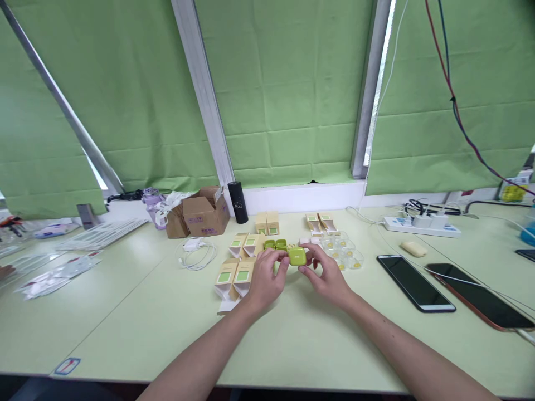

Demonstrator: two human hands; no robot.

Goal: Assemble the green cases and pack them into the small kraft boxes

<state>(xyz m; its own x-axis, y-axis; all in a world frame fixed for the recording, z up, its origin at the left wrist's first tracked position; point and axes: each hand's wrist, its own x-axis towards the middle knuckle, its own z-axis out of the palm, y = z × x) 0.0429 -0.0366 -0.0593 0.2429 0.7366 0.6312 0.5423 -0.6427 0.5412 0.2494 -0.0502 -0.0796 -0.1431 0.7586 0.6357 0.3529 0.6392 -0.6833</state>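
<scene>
A small rounded green case (297, 257) is held up between my two hands above the table. My left hand (268, 277) pinches its left side with thumb and fingers. On its other side, my right hand (327, 277) grips the right edge and lower corner. Just behind lie green open-topped pieces (276, 244), partly hidden by my left fingers. Opened cardboard boxes with green labels (234, 273) stand in pairs left of my left hand. Clear plastic cups with yellow spots (343, 250) are grouped beyond my right hand.
Further back are closed small boxes (267, 223), opened boxes (321, 224), a black cylinder (238, 203) and a brown carton (205, 213). A white charger cable (198, 253) lies left. Two phones (416, 283) and a power strip (422, 225) are right. Another person's hand shows at the far left edge.
</scene>
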